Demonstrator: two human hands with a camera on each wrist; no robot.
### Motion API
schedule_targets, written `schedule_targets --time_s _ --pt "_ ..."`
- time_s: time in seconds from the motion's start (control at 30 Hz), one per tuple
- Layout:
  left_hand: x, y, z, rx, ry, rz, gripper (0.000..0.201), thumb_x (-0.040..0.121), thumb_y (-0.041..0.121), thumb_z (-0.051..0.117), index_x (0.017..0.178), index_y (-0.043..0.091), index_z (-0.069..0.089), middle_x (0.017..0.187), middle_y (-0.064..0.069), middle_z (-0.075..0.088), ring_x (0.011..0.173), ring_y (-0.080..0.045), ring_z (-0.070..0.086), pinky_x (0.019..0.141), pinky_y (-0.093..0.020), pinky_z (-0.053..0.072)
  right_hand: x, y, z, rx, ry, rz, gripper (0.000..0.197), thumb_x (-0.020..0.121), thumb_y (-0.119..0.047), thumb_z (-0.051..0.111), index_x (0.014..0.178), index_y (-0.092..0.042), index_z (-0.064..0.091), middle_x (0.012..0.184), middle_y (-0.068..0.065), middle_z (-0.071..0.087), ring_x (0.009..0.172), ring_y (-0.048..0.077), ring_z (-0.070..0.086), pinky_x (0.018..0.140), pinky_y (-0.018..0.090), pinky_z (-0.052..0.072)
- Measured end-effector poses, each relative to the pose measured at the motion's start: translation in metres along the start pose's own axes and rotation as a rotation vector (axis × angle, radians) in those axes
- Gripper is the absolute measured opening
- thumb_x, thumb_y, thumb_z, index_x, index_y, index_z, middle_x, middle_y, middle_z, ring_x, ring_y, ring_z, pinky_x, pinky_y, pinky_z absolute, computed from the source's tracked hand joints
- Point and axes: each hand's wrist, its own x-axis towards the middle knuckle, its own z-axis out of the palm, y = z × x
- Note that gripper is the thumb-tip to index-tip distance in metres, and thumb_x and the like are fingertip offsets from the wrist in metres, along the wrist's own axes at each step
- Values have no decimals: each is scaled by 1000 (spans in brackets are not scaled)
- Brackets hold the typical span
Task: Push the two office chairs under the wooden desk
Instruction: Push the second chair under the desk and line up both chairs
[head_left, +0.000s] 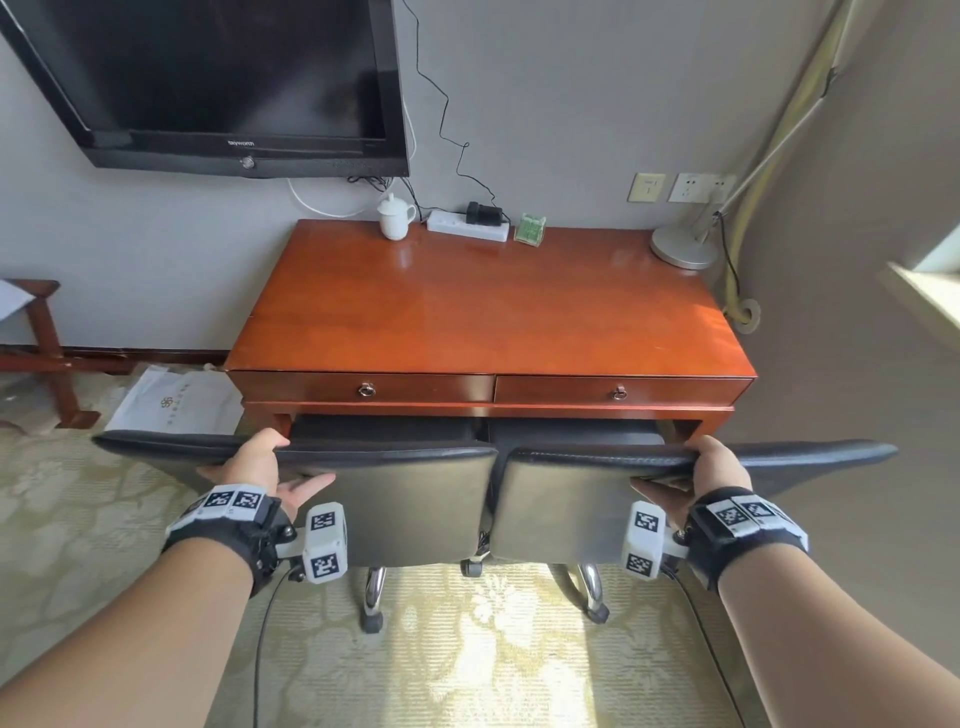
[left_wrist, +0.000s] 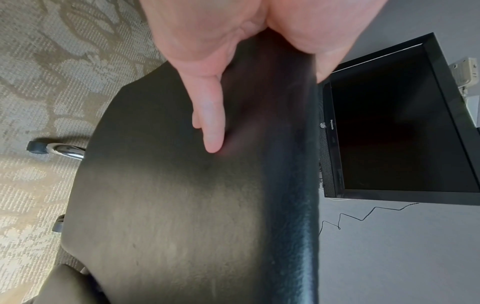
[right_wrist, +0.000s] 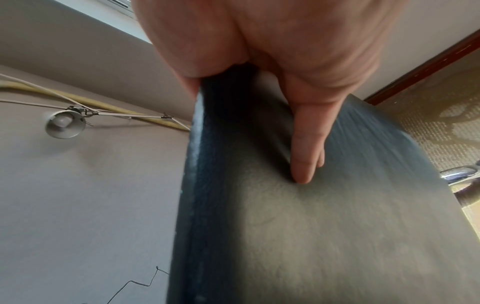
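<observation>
Chairs (head_left: 415, 499) front wooden desk (head_left: 488, 312) on patterned carpet (head_left: 467, 675)

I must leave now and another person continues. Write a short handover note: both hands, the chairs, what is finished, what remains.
Left hand: grips the top edge of the left chair backrest, thumb on its rear face.
Right hand: grips the right chair backrest the same way.
Chairs: side by side, backrests almost touching, facing the wooden desk; seats are partly under it, wheels remain out on the carpet.
Done: both chairs lined up and started in.
Left: probably push both further under, then let go.
</observation>
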Motion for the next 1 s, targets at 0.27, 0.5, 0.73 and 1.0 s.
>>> schedule_targets --time_s 0.27,0.5,0.73,1.0 --pt "5 -2 -10 -154 21 -1 35 85 10 61 116 12 46 129 -27 54 103 -43 60 74 -60 61 -13 2 3 40 -69 -8 47 82 -23 61 127 -13 53 134 19 59 113 40 67 84 56 63" --pt "3 -2 -8 -56 16 -6 7 96 14 55 101 10 53 110 -21 61 118 -44 63 66 -49 62 -20 2 2 13 -76 -9 52 80 -23 63 130 -13 54 132 19 60 110 40 68 83 56 63" --pt "-8 -4 -15 -130 71 -38 48 87 21 73 125 14 44 128 -22 50 116 -48 60 91 -63 57 -33 4 -10 -112 17 -35 82 38 -30 93 114 -19 66 117 14 74 98 34 74 87 50 63" --pt "-36 21 -37 221 355 32 92 82 74 63 154 22 38 157 -14 39 134 -45 48 103 -62 49 -64 -7 -21 -222 169 -62 118 51 -84 71 145 -17 50 141 18 56 112 46 64 95 62 55"
